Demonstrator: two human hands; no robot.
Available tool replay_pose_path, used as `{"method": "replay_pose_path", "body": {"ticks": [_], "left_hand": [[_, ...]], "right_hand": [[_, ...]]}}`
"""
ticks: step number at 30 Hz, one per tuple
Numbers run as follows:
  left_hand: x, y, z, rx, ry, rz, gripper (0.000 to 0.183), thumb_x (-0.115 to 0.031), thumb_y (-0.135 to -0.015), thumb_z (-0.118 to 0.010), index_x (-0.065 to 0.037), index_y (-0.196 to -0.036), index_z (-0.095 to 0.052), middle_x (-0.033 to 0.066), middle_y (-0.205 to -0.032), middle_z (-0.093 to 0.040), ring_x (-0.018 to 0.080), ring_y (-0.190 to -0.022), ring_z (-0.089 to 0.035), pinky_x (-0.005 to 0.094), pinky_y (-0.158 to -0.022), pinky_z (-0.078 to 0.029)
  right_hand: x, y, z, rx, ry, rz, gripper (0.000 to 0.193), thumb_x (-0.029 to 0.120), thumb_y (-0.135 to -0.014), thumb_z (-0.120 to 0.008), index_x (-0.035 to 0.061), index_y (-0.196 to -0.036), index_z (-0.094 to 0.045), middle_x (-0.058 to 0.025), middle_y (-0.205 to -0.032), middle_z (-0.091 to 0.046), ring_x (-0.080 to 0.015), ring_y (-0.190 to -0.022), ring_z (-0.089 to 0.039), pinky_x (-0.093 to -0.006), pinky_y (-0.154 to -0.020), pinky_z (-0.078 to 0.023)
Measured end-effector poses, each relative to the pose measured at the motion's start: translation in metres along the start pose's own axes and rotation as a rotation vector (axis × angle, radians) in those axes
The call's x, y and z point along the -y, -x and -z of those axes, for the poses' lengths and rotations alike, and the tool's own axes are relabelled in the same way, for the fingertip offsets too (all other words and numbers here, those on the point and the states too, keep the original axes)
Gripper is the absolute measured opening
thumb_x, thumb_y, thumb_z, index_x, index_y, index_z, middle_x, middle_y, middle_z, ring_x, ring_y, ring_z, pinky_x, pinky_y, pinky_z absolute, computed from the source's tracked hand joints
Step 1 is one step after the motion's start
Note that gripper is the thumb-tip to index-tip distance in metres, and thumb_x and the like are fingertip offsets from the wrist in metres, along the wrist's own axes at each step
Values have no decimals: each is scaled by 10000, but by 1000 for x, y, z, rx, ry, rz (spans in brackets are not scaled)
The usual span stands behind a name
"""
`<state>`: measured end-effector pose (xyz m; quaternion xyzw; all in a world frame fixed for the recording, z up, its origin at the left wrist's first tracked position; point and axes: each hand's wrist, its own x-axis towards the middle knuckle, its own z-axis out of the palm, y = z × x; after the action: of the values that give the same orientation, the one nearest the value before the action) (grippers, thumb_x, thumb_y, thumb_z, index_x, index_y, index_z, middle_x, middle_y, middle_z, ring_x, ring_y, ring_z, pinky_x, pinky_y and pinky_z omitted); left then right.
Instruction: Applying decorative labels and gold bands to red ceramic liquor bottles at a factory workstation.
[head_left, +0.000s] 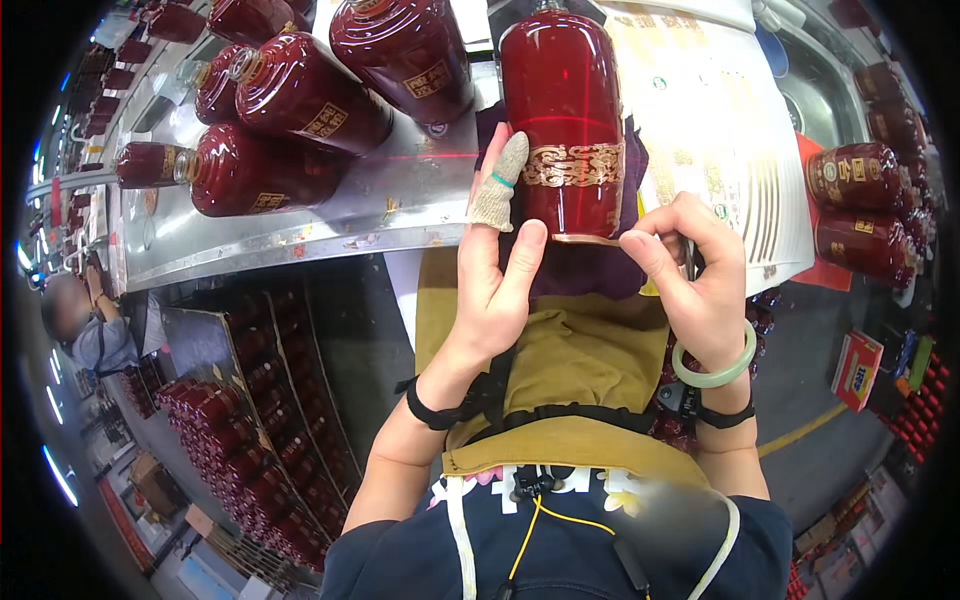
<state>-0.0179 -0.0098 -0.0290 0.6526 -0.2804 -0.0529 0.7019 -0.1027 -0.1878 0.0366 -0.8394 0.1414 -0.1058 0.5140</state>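
A dark red glass bottle point(570, 105) with a gold ornamental band point(585, 166) lies on a dark purple cloth point(636, 165), its base toward me. My left hand point(495, 275) is at its left side, fingers stretched out and thumb apart near the base. One finger wears a grey knitted finger sleeve point(503, 185) with a green band. Just right of the base, my right hand point(700, 275) has thumb and forefinger pinched together. What they hold, if anything, is too small to make out; something dark shows behind the curled fingers. A thin gold line runs along the base edge.
More red bottles point(315, 95) stand on the metal table point(400, 205) at left. White sheets with gold printed patterns point(690, 100) lie at right, near a metal basin point(810, 100). Racked bottles point(240, 460) fill the lower left, where another person point(100, 330) is. Two bottles point(850, 180) rest at far right.
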Motion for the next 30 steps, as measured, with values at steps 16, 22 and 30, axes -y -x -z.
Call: {"method": "replay_pose_path", "body": {"ticks": [16,22,30], "left_hand": [[4,6,-3,-17,-29,134,636,-148,-1015,-606,19,-1586,-383,226,-1699,-274,353,-1558,-292,450,-1268,-215],[5,6,-3,-15,-94,125,639,-137,-1006,-610,24,-1582,-386,233,-1694,-279,360,-1553,-301,450,-1266,-218],[2,7,-5,-16,-94,170,672,-121,-1012,-604,44,-1602,-327,225,-1704,-249,345,-1560,-292,433,-1259,-251]], "right_hand": [[-7,2,0,-29,-12,-35,155,113,-877,-821,6,-848,-714,-31,-727,-584,-120,-650,-495,-282,-617,-391],[-9,2,-1,-40,-19,-31,160,118,-877,-821,4,-845,-713,-34,-728,-593,-123,-647,-502,-281,-616,-395],[-13,0,-1,-33,-15,-47,165,120,-878,-819,2,-843,-709,-35,-733,-600,-124,-646,-507,-284,-616,-404]]}}
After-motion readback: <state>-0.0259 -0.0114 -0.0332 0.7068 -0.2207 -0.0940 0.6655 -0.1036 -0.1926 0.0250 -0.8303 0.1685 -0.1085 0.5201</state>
